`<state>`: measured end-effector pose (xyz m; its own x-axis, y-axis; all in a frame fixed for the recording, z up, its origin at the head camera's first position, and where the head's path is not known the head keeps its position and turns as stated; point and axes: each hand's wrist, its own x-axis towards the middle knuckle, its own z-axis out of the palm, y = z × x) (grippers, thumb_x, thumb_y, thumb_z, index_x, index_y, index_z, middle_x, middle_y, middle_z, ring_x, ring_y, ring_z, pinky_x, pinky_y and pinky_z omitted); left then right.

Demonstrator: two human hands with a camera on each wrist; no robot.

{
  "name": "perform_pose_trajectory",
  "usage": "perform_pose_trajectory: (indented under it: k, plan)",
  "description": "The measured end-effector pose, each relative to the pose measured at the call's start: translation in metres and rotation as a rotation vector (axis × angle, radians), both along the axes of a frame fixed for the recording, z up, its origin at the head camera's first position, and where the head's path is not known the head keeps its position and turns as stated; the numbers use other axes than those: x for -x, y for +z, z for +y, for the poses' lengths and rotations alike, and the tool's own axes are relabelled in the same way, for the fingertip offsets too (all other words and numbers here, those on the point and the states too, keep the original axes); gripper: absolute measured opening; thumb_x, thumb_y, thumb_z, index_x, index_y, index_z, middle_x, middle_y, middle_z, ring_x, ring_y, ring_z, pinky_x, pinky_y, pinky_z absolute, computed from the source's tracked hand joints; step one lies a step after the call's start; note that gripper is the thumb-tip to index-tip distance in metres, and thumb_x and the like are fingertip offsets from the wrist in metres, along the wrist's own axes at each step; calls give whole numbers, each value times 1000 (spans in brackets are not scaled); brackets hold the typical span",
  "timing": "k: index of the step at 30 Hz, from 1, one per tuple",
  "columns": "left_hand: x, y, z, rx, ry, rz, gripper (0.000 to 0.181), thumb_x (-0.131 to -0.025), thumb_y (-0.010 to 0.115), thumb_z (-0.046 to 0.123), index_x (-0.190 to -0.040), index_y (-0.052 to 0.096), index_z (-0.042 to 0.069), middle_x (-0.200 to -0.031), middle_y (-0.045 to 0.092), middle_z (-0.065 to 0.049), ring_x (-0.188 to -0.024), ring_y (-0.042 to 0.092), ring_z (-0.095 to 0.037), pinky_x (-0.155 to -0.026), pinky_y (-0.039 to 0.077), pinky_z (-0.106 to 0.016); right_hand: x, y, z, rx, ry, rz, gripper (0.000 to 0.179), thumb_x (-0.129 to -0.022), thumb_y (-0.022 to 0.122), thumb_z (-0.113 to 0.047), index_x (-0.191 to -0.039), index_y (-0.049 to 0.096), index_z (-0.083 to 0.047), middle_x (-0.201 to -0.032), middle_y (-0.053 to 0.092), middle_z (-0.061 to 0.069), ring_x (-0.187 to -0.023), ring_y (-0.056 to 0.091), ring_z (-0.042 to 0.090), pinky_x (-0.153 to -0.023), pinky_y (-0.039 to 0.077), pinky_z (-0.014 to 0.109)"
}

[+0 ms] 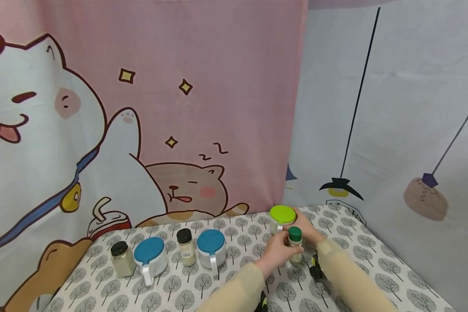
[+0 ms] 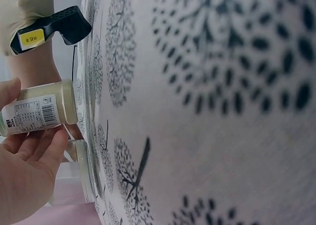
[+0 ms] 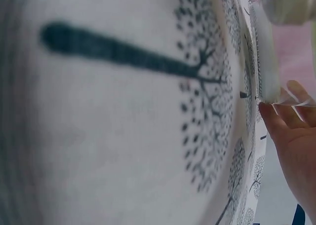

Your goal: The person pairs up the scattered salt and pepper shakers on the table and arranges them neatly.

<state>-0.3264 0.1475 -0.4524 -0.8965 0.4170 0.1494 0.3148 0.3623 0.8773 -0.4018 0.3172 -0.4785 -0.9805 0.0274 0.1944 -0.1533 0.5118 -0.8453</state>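
My left hand (image 1: 276, 252) grips a small spice jar (image 1: 295, 247) with a green cap and pale contents. Its printed label (image 2: 34, 114) with a barcode shows in the left wrist view, the base close over the cloth. Just behind it stands a clear seasoning pot (image 1: 277, 225) with a lime-green lid and a white handle. My right hand (image 1: 306, 227) is at the right side of this pot. In the right wrist view its extended fingers (image 3: 291, 119) lie along the clear wall (image 3: 269, 62); the thumb is not plainly seen.
To the left stand a square black-capped jar (image 1: 123, 262), a blue-lidded pot (image 1: 152, 258), a round black-capped spice jar (image 1: 186, 249) and another blue-lidded pot (image 1: 211, 249). The tree-print cloth (image 1: 203, 284) covers the table. Printed curtains (image 1: 234, 86) hang behind it.
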Motion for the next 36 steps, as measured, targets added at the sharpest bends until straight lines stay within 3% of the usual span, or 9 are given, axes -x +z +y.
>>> perform_pose_trajectory:
  k: [15,25,36]
  plan:
    - [-3,1,-1,-27,-23,15,23,-80,81,24,-97,67,18,-80,60,11,-70,55,-4,-61,48,-24,-2,7,14,-15,-45,-34,91,-76,74,-18,-150,23,1,-138,44,27,-120,47,40,-101,37,56]
    - [-2,0,-1,-41,-20,-2,25,-79,81,26,-98,67,19,-84,61,13,-74,57,-3,-65,49,-24,-10,14,23,72,21,33,86,-82,77,-15,-148,24,4,-138,42,28,-122,46,42,-102,38,56]
    - [-1,6,-5,-70,-11,-7,26,-79,81,28,-99,67,20,-85,62,12,-76,58,-5,-65,50,-26,-13,17,29,66,20,11,90,-81,77,-17,-150,21,1,-140,39,27,-122,46,41,-100,40,54]
